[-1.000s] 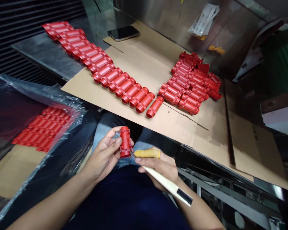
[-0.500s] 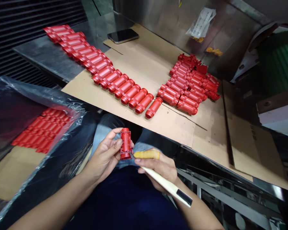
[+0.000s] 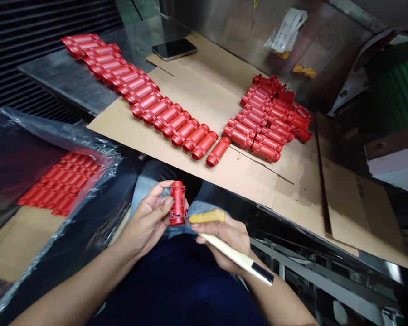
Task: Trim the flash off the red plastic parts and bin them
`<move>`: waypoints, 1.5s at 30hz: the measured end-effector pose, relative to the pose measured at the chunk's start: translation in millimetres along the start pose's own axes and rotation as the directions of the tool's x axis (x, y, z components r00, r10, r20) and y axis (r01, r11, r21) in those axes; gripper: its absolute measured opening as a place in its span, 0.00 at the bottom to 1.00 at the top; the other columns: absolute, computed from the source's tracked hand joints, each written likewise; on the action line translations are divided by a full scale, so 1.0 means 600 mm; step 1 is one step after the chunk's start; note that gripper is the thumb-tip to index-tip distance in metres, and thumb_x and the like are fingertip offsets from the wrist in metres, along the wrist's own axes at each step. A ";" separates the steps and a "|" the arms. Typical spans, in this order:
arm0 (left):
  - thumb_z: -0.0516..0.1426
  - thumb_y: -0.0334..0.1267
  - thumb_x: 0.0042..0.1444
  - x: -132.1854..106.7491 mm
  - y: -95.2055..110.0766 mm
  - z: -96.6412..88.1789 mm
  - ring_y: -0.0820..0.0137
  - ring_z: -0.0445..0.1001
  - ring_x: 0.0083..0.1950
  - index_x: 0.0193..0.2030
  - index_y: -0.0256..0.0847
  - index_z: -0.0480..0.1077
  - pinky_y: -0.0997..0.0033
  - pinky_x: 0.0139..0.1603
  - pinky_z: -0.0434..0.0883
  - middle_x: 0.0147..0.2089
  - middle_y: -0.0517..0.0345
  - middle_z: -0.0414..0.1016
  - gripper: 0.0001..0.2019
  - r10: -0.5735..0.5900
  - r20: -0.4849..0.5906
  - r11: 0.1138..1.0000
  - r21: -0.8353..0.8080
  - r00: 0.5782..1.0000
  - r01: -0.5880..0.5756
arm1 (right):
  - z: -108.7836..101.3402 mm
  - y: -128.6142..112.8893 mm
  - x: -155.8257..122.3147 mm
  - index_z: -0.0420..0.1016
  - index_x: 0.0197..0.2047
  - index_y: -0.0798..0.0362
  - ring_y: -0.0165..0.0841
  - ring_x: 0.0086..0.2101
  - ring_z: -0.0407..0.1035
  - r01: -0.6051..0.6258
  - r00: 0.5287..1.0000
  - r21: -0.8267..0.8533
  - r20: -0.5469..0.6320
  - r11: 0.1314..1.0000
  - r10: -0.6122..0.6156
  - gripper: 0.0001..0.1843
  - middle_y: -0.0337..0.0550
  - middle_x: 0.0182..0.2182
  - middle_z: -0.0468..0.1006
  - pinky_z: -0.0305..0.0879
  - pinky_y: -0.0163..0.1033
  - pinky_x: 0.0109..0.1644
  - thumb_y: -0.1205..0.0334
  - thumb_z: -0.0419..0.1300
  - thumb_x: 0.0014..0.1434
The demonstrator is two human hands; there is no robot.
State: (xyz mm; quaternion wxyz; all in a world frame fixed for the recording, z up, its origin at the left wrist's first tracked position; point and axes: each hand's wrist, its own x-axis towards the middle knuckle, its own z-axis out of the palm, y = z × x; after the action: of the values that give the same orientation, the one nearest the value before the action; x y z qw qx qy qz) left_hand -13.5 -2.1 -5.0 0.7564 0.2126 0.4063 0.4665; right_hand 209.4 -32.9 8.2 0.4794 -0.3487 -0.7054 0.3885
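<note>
While a red part (image 3: 177,203) is gripped upright by the left hand (image 3: 146,224), a tool (image 3: 236,257) is clasped by the right hand (image 3: 226,235) at 4 o'clock.

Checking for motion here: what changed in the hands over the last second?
Nothing visibly moved, taken or released. The left hand still holds the red part upright; the right hand still holds the cream-handled tool at the part's lower end. The red rows on the cardboard lie as before.

Factory workstation. Identical red parts (image 3: 177,124) lay in rows on the cardboard (image 3: 207,86); left of it, a bag (image 3: 88,142) held more; behind it stood a steel panel (image 3: 224,27).
</note>
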 end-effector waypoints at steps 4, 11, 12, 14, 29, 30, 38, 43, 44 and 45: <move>0.70 0.40 0.66 0.000 0.000 0.000 0.65 0.83 0.40 0.62 0.45 0.74 0.70 0.41 0.79 0.41 0.53 0.84 0.21 -0.004 0.006 1.000 -0.002 1.000 0.004 | -0.002 0.003 0.004 0.84 0.58 0.49 0.41 0.48 0.85 0.015 1.000 -0.008 0.015 1.000 -0.015 0.14 0.49 0.48 0.89 0.85 0.47 0.53 0.68 0.68 0.71; 0.70 0.40 0.66 0.000 -0.005 -0.001 0.68 0.82 0.39 0.62 0.43 0.74 0.71 0.41 0.80 0.42 0.53 0.83 0.21 -0.069 -0.015 0.997 -0.023 0.998 0.068 | -0.017 0.003 0.031 0.79 0.55 0.53 0.38 0.45 0.81 0.234 0.949 -0.205 0.259 0.950 -0.178 0.08 0.49 0.44 0.87 0.85 0.44 0.47 0.69 0.62 0.77; 0.71 0.40 0.65 0.001 -0.005 0.000 0.68 0.82 0.39 0.62 0.43 0.75 0.72 0.41 0.81 0.42 0.53 0.83 0.21 -0.086 -0.024 0.996 -0.034 0.996 0.085 | -0.019 0.000 0.033 0.79 0.54 0.55 0.38 0.45 0.80 0.282 0.931 -0.260 0.308 0.924 -0.197 0.07 0.51 0.45 0.87 0.84 0.43 0.47 0.69 0.61 0.77; 0.73 0.40 0.63 0.001 -0.006 0.002 0.68 0.82 0.39 0.60 0.41 0.76 0.73 0.40 0.81 0.43 0.53 0.83 0.22 -0.113 -0.050 0.992 -0.059 0.992 0.110 | -0.025 -0.002 0.034 0.80 0.53 0.56 0.39 0.46 0.81 0.300 0.917 -0.321 0.358 0.898 -0.179 0.07 0.53 0.48 0.86 0.85 0.43 0.47 0.68 0.60 0.77; 0.68 0.41 0.68 0.004 0.000 0.003 0.64 0.85 0.42 0.64 0.46 0.72 0.69 0.44 0.81 0.43 0.53 0.85 0.20 0.021 0.034 1.000 0.014 0.999 -0.022 | -0.008 0.007 0.002 0.85 0.60 0.52 0.39 0.49 0.85 0.074 0.997 0.049 -0.033 0.996 -0.072 0.16 0.51 0.53 0.88 0.86 0.43 0.53 0.70 0.69 0.71; 0.68 0.41 0.68 0.003 0.000 0.004 0.65 0.85 0.42 0.64 0.46 0.72 0.69 0.43 0.81 0.42 0.53 0.84 0.20 0.027 0.039 0.999 0.019 0.999 -0.027 | -0.008 0.007 0.002 0.84 0.60 0.52 0.39 0.49 0.85 0.082 0.996 0.037 -0.021 0.996 -0.081 0.17 0.51 0.53 0.88 0.86 0.43 0.53 0.71 0.69 0.71; 0.68 0.41 0.68 -0.003 0.000 0.003 0.65 0.84 0.41 0.65 0.46 0.71 0.69 0.43 0.81 0.43 0.52 0.84 0.21 0.036 0.039 0.999 0.027 0.999 -0.037 | -0.009 0.006 0.006 0.83 0.62 0.54 0.39 0.47 0.83 0.140 0.990 -0.019 0.035 0.990 -0.139 0.20 0.52 0.53 0.86 0.87 0.43 0.51 0.74 0.70 0.68; 0.69 0.42 0.68 -0.003 0.001 0.002 0.66 0.84 0.40 0.65 0.46 0.71 0.70 0.42 0.81 0.43 0.52 0.85 0.21 0.021 0.046 0.999 0.029 0.999 -0.022 | -0.008 0.004 0.010 0.83 0.61 0.54 0.40 0.46 0.83 0.164 0.986 -0.008 0.032 0.986 -0.164 0.18 0.52 0.50 0.87 0.86 0.45 0.50 0.73 0.69 0.70; 0.69 0.41 0.68 -0.003 0.002 0.002 0.66 0.84 0.40 0.64 0.46 0.71 0.70 0.41 0.81 0.43 0.52 0.85 0.22 0.018 0.047 0.999 0.027 0.999 -0.020 | -0.008 0.003 0.011 0.83 0.61 0.53 0.40 0.45 0.84 0.154 0.988 -0.003 0.031 0.988 -0.154 0.17 0.51 0.50 0.87 0.86 0.45 0.49 0.73 0.69 0.70; 0.69 0.41 0.68 -0.003 0.002 0.003 0.66 0.83 0.40 0.64 0.46 0.71 0.70 0.41 0.80 0.43 0.52 0.85 0.22 0.016 0.046 1.000 0.025 0.999 -0.018 | -0.009 0.002 0.011 0.83 0.60 0.52 0.39 0.45 0.84 0.134 0.991 -0.001 0.030 0.991 -0.134 0.16 0.50 0.49 0.88 0.86 0.44 0.49 0.72 0.68 0.71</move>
State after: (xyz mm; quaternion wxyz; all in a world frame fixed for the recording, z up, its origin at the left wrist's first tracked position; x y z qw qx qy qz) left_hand -13.4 -3.2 -2.4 0.7587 0.2365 0.3930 0.4626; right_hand 212.5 -25.4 10.8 0.4935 -0.2954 -0.7347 0.3597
